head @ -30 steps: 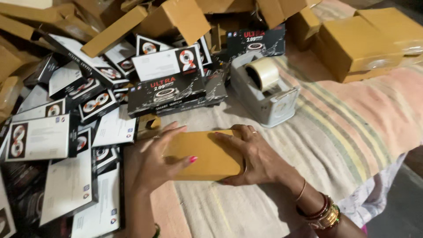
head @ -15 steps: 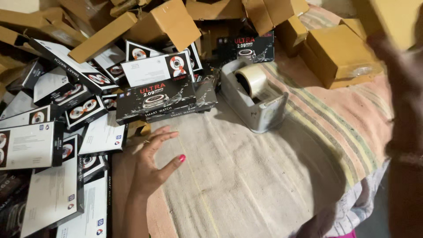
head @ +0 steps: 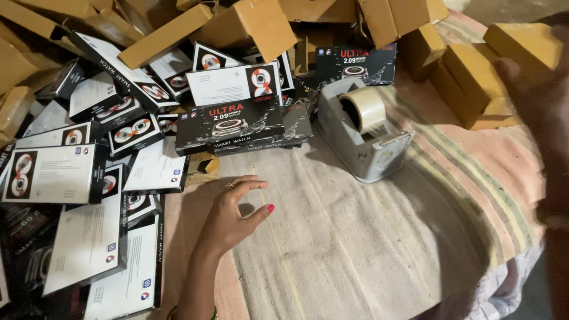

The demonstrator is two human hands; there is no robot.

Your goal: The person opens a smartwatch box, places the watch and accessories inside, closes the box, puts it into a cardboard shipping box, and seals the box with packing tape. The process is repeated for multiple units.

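The left hand [head: 234, 213] rests low over the striped cloth [head: 367, 249], fingers loosely curled and spread, palm empty, gripping nothing. A ring shows on one finger and the thumbnail is painted pink. Nearest to it, just beyond the fingertips, lies a stack of black boxes [head: 237, 127] with a watch pictured on the side; the hand is near them but apart. A small scrap of brown cardboard [head: 204, 166] lies between the hand and that stack.

The right hand [head: 542, 89] is at the far right edge of the view, raised and blurred. It is close against a brown carton [head: 521, 44]; whether it grips the carton or is merely in front of it cannot be told.

To the left of the left hand, a heap of black and white flat boxes [head: 89, 178] lies in disorder, overlapping one another. A grey tape dispenser [head: 364, 139] with a roll of tape [head: 363, 109] stands upright on the cloth, well to the right of the left hand. More brown cartons [head: 468, 83] are piled behind and beside the dispenser, along the top of the view.
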